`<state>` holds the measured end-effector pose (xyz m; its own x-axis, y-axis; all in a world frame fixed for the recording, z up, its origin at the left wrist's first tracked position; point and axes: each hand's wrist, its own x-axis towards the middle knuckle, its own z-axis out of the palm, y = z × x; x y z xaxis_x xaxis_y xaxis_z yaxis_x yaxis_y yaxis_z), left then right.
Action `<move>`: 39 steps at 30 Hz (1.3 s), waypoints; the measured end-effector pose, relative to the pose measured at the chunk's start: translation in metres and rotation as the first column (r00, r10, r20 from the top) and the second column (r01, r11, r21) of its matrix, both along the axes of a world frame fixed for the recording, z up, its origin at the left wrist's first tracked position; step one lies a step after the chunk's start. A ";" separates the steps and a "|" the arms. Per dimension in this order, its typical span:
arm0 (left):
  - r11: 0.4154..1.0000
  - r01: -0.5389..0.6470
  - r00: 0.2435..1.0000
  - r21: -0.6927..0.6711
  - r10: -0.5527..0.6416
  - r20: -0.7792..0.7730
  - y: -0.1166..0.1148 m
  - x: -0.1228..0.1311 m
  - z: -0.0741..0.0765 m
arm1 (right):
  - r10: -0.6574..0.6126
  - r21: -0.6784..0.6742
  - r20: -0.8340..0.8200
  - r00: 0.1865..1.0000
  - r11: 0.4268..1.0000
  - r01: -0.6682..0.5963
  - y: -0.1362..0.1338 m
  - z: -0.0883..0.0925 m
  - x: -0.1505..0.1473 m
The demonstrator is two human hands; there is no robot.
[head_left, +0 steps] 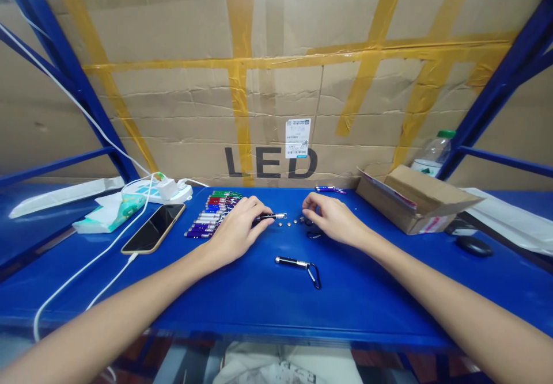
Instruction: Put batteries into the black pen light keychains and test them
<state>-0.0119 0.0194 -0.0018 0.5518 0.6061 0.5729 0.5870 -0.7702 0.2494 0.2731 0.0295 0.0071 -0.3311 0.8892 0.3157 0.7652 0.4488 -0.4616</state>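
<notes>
My left hand [239,225] rests on the blue table [259,297] with its fingers closed round a small black keychain flashlight [272,217] that points right. A short row of small button cells [294,221] lies just beyond its tip. My right hand [330,214] hovers at the other end of that row, fingertips pinched together over something I cannot make out. A black carabiner clip [314,235] lies under that hand. Another black flashlight with a carabiner [298,264] lies nearer me. A row of several coloured flashlights [211,214] sits left of my left hand.
A phone [153,228] on a white cable, a tissue pack [110,214] and a white power strip [155,190] lie to the left. An open cardboard box [410,200] and a plastic bottle [432,154] stand on the right, with a dark mouse [474,246] beyond. Taped cardboard [276,84] walls the back.
</notes>
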 end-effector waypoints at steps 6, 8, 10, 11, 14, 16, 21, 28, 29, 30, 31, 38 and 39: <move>1.000 0.007 1.000 -0.005 -0.007 0.002 -0.001 0.000 0.000 | 0.170 -0.070 0.158 0.973 0.985 -0.161 -0.005 0.002 0.001; 1.000 0.012 1.000 -0.016 -0.012 -0.005 -0.001 0.000 0.000 | 0.202 -0.100 0.188 0.961 0.977 -0.186 -0.008 0.005 0.003; 0.999 0.020 1.000 -0.025 -0.021 -0.012 0.000 0.000 -0.001 | 0.214 -0.136 0.202 0.956 0.972 -0.189 -0.009 0.009 0.006; 0.999 0.023 1.000 -0.030 -0.024 -0.013 0.000 0.000 -0.001 | 0.217 -0.156 0.208 0.954 0.970 -0.187 -0.009 0.011 0.008; 0.999 0.024 1.000 -0.036 -0.024 -0.016 -0.001 0.000 -0.001 | 0.275 -0.244 0.225 0.935 0.945 -0.219 -0.008 0.016 0.015; 0.999 0.021 0.999 -0.038 -0.022 -0.023 -0.001 0.000 -0.001 | 0.337 -0.310 0.210 0.918 0.913 -0.265 -0.007 0.019 0.018; 0.998 0.040 0.999 -0.039 -0.041 -0.030 -0.002 0.001 -0.001 | 0.389 -0.402 0.138 0.911 0.862 -0.307 -0.006 0.022 0.022; 0.998 0.045 0.999 -0.035 -0.046 -0.014 -0.005 0.002 0.000 | 0.311 -0.317 0.237 0.920 0.920 -0.230 -0.001 0.020 0.026; 0.998 0.045 0.999 -0.035 -0.046 -0.011 -0.006 0.003 -0.001 | 0.327 -0.318 0.238 0.914 0.916 -0.245 -0.001 0.019 0.026; 0.998 0.046 0.999 -0.037 -0.047 -0.011 -0.007 0.003 -0.001 | 0.347 -0.322 0.237 0.908 0.909 -0.263 -0.001 0.018 0.026; 0.998 0.047 0.999 -0.040 -0.047 -0.012 -0.007 0.003 -0.001 | 0.362 -0.324 0.237 0.902 0.904 -0.278 -0.001 0.017 0.025; 0.998 0.052 0.998 -0.034 -0.053 -0.026 -0.007 0.003 0.001 | 0.355 -0.265 0.288 0.890 0.922 -0.282 -0.008 0.011 0.017; 0.998 0.052 0.998 -0.028 -0.053 -0.028 -0.006 0.003 0.001 | 0.352 -0.255 0.289 0.890 0.925 -0.283 -0.009 0.011 0.016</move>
<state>-0.0090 0.0133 -0.0007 0.5993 0.5909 0.5401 0.5528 -0.7934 0.2546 0.2889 0.0204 0.0177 -0.6594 0.7512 -0.0310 0.7188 0.6177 -0.3191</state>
